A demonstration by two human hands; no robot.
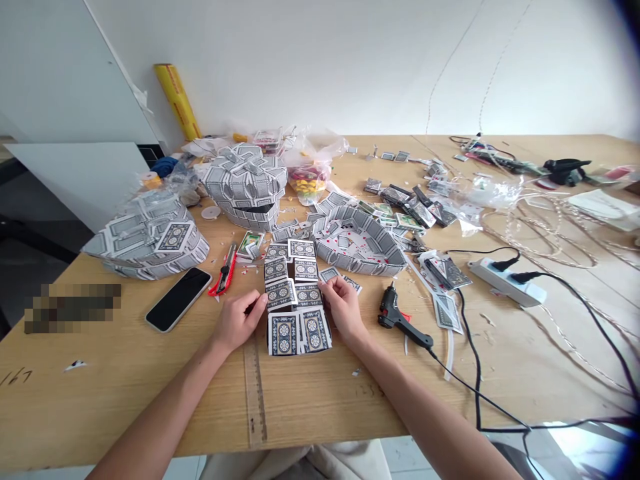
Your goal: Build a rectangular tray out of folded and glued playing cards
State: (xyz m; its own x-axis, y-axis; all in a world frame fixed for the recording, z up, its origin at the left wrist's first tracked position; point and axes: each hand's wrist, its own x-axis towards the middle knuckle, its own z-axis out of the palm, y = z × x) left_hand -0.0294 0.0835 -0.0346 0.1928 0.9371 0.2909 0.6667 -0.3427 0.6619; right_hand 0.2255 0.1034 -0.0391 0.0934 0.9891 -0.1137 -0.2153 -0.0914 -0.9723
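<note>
Pinching opposite sides of the card structure, left hand and right hand half-closed, facing inward.

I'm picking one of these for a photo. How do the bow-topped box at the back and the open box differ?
The bow-topped box is covered, with a dark gap at its front; the open box has no cover and shows a pale interior with red marks.
The bow-topped box stands taller, while the open box is low and shallow.
Both have grey-and-white patterned outer walls that look built from playing cards.
</note>
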